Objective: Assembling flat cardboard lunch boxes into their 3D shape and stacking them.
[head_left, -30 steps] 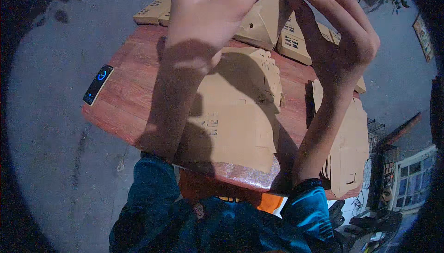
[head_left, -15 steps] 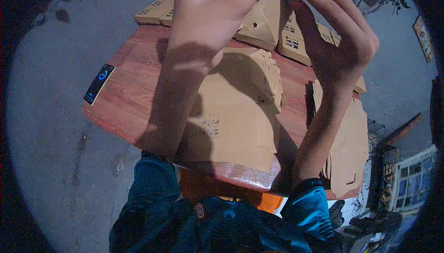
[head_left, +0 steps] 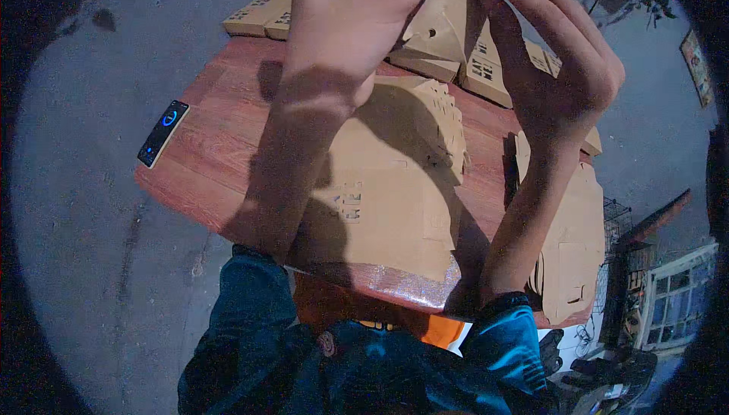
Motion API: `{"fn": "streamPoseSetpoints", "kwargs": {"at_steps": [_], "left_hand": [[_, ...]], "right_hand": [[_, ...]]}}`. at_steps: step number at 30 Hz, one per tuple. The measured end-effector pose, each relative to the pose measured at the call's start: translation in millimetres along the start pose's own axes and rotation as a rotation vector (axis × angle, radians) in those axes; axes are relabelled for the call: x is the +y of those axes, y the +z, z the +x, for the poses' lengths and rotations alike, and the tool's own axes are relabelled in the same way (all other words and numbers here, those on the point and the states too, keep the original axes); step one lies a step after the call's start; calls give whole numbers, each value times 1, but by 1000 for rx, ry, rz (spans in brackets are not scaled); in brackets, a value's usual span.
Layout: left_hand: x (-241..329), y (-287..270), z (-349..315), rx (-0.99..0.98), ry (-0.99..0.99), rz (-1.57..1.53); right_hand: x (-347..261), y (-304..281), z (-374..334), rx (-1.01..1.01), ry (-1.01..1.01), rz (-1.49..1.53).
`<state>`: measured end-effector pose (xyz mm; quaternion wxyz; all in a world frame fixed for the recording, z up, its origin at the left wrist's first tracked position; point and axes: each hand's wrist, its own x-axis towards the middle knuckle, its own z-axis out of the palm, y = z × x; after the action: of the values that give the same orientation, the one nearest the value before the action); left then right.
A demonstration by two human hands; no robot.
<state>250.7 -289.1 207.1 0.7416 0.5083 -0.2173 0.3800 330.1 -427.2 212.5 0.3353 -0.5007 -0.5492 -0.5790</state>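
Both my hands are raised at the top edge, fingertips nearly meeting and partly cut off. Between and below them stands a part-folded brown cardboard box [head_left: 437, 35] with a small dark hole in one panel. My left hand [head_left: 353, 16] has its thumb stretched along the box's upper part; its other fingers are mostly out of view. My right hand [head_left: 566, 50] bends over from the other side, thumb and fingers pinched at the box's upper edge. Under my wrists lies a stack of flat cardboard blanks [head_left: 387, 217] with cut-out lettering and notched far edges.
A second stack of flat blanks [head_left: 573, 240] rests at the table's right edge. Folded boxes stand at the far left [head_left: 262, 12] and far right [head_left: 486, 73]. A phone [head_left: 163, 134] with a lit screen lies on the left edge of the reddish wooden table [head_left: 205, 130].
The box's panel with the hole has shifted slightly up and to the right. My hands stay nearly where they were, with only a small shift.
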Motion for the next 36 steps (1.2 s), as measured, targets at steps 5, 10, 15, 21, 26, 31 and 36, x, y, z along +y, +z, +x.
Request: {"fn": "streamPoseSetpoints", "kwargs": {"at_steps": [5,10,15,21,26,31,36], "left_hand": [[1,4,-2,67,-20,45],[5,4,-5,47,-11,55],[5,3,-4,43,-9,55],[7,5,-3,52,-7,52],[6,8,-2,118,-43,32],[7,1,-4,-7,11,-34],[3,2,-5,23,9,-31]], "right_hand": [[-1,-4,1,-56,11,-15],[-2,-5,1,-47,28,9],[1,-5,2,-33,11,35],[0,-2,1,-15,26,81],[-2,0,-1,11,55,38],[0,2,2,18,4,32],[-7,-6,4,-77,16,26]]}}
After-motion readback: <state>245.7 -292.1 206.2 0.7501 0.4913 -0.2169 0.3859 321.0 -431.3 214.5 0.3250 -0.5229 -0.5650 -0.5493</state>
